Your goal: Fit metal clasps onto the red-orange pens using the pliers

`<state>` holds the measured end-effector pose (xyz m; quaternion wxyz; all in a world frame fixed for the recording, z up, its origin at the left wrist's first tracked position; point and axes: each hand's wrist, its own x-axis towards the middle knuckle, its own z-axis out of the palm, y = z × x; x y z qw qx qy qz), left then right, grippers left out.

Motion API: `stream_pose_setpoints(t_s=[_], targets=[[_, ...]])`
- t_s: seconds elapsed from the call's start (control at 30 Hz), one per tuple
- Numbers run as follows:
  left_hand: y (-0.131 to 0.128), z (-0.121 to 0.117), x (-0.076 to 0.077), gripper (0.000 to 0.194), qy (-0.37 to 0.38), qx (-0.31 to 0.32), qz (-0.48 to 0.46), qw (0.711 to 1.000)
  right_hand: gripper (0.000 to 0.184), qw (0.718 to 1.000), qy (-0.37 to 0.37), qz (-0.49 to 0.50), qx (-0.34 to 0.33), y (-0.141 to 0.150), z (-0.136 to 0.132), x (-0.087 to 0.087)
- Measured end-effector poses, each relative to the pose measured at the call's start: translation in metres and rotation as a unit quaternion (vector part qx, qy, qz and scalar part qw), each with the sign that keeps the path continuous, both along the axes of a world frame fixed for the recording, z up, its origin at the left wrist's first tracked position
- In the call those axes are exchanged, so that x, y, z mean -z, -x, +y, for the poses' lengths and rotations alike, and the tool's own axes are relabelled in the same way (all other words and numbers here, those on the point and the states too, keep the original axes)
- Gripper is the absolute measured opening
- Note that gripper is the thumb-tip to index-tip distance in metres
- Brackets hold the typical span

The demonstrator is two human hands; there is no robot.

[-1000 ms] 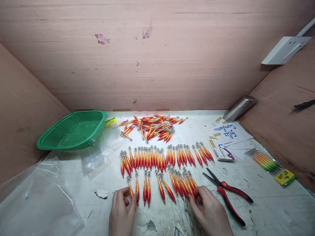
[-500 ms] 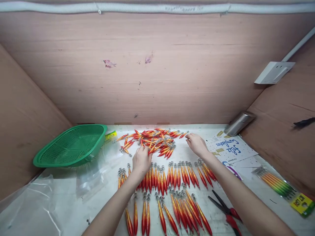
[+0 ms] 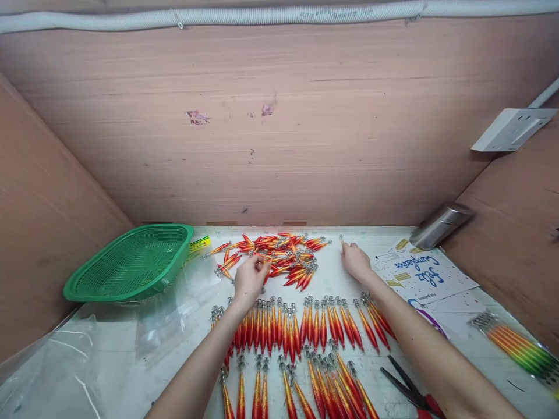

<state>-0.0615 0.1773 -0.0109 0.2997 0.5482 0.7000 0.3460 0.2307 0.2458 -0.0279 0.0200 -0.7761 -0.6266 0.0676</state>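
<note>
A loose heap of red-and-gold squid jigs (image 3: 283,256) with wire hook crowns lies at the back of the white table. At its near left edge, my left hand (image 3: 250,282) is closed in a pinch on a squid jig (image 3: 265,279), partly hidden by the fingers. Right of the heap, my right hand (image 3: 357,263) pinches another squid jig, whose hooked end (image 3: 342,240) points up past the fingertips. Nearer to me, a row of squid jigs (image 3: 323,329) lies side by side, hooks away from me. A second row (image 3: 321,390) lies in front of it.
A green plastic basket (image 3: 70,285) stands at the left beside clear plastic bags (image 3: 161,326). Red-handled scissors (image 3: 408,387) lie under my right forearm. Printed cards (image 3: 430,270), a metal flask (image 3: 442,226) and a pack of coloured jigs (image 3: 519,346) are at the right.
My right hand has taken a squid jig from the heap's right edge and moved slightly away. My left hand stays by the heap's near side. The view has shifted a little.
</note>
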Motion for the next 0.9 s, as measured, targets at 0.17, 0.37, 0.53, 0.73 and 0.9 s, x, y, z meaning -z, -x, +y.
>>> stream_pose_setpoints(t_s=[0.17,0.37,0.53,0.73,0.9], targets=[[0.013,-0.015,-0.013,0.025,-0.036,-0.026,-0.240,0.970,0.036,0.994,-0.016,0.045,0.095,-0.015,-0.005,-0.001],[-0.011,-0.070,-0.039,0.051,-0.016,0.025,-0.474,0.880,0.036,0.978,-0.038,0.139,0.153,-0.011,-0.004,-0.016],[-0.027,-0.109,-0.050,0.045,0.001,0.051,-0.559,0.828,0.032,0.947,-0.043,0.287,0.135,0.003,-0.025,-0.043],[-0.036,-0.131,-0.055,0.040,0.036,0.056,-0.615,0.786,0.034,0.837,-0.018,0.547,-0.030,0.049,-0.141,-0.067],[-0.044,-0.144,-0.059,0.039,0.076,0.050,-0.654,0.751,0.051,0.746,-0.024,0.662,-0.067,0.086,-0.213,-0.071]])
